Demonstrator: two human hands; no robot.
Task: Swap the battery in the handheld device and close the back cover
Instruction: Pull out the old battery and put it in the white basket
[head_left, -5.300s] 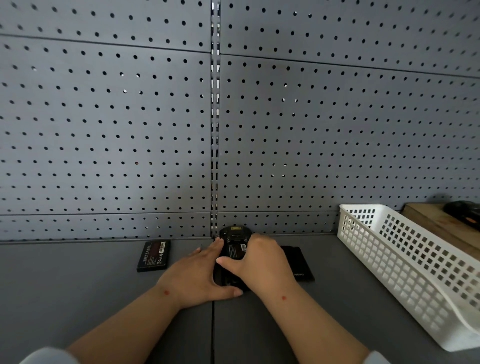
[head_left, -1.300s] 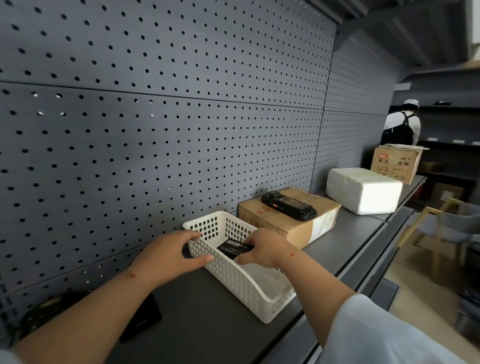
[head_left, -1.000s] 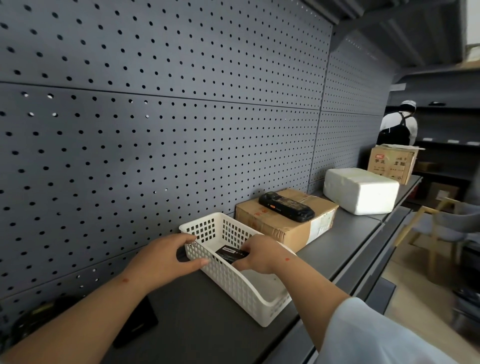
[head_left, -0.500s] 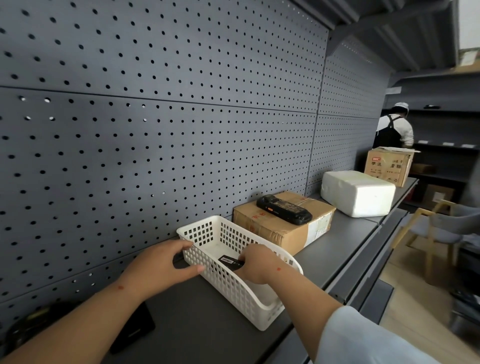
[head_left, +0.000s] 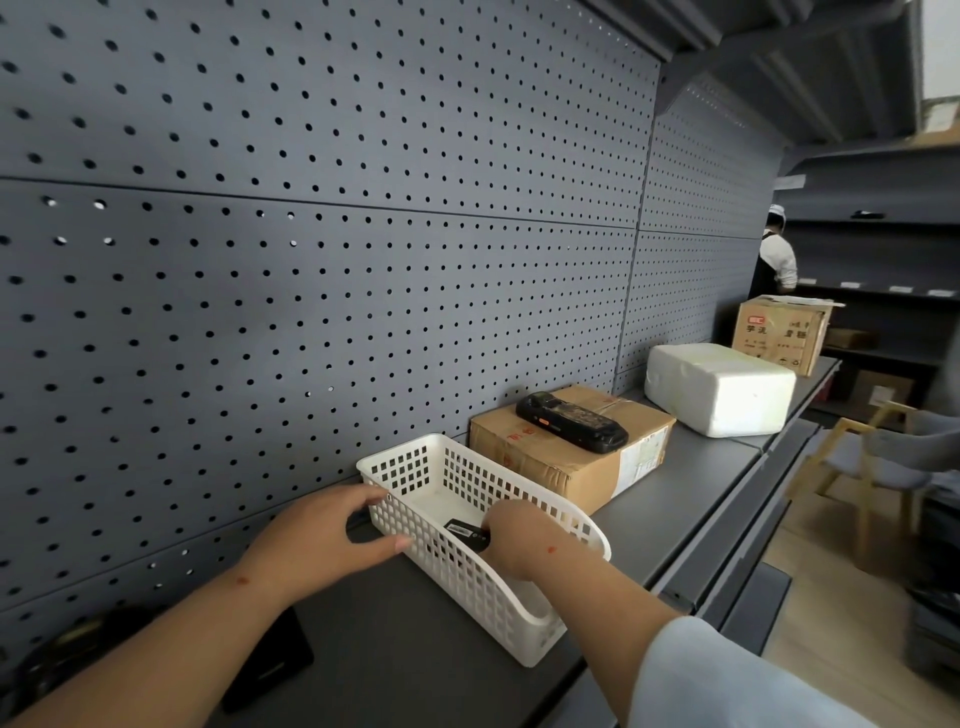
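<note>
A white slotted basket stands on the grey shelf. My right hand reaches down inside it and is closed on a flat black battery held low near the basket floor. My left hand rests against the basket's near left corner, thumb along its side wall. At the far lower left the handheld device lies partly hidden by my left forearm, with a flat black back cover beside it.
A cardboard box behind the basket carries a second black handheld. Beyond it sit a white foam block and another carton. A person stands at far right. A pegboard wall lies behind; a wooden chair stands right of the shelf.
My right hand has carried the battery from over the basket rim down into the basket. The left hand has stayed at the basket's corner. Earlier both hands were on the device.
</note>
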